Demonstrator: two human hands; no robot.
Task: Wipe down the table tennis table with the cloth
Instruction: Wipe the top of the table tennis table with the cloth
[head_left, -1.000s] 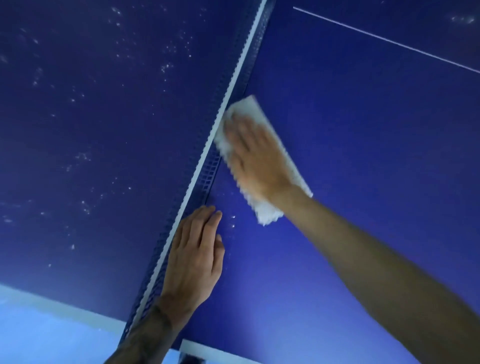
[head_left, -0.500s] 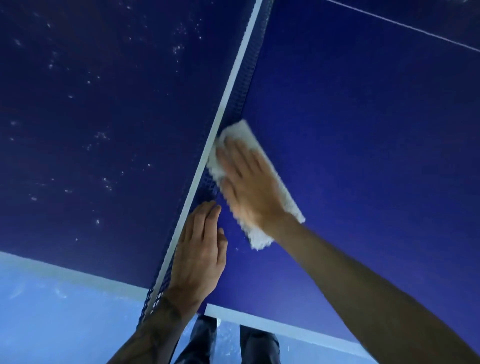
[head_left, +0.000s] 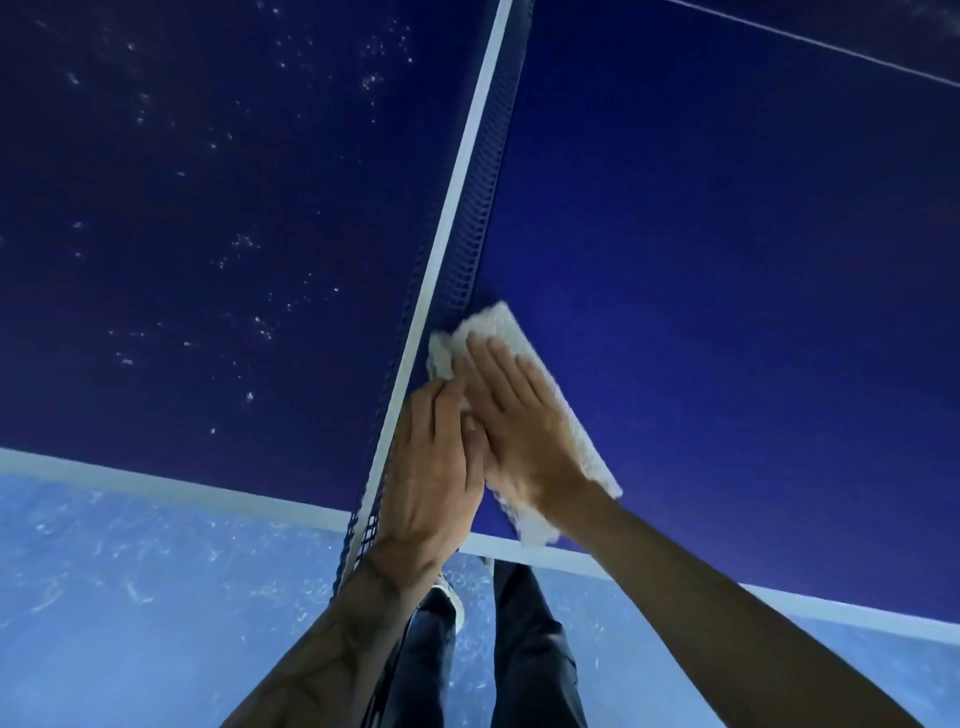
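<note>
right hand flat on cloth | left hand fingers relaxed, against net

Right hand covers cloth middle; left hand hides lower net, which runs off top edge.

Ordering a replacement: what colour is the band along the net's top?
White; the net's top band shows best in the head view.

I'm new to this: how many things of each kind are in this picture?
Bare hands: 2, the left hand and the right hand
White fluffy cloth: 1
Dark blue table tennis table: 1
Dark mesh net with white top band: 1
Total: 5
</note>
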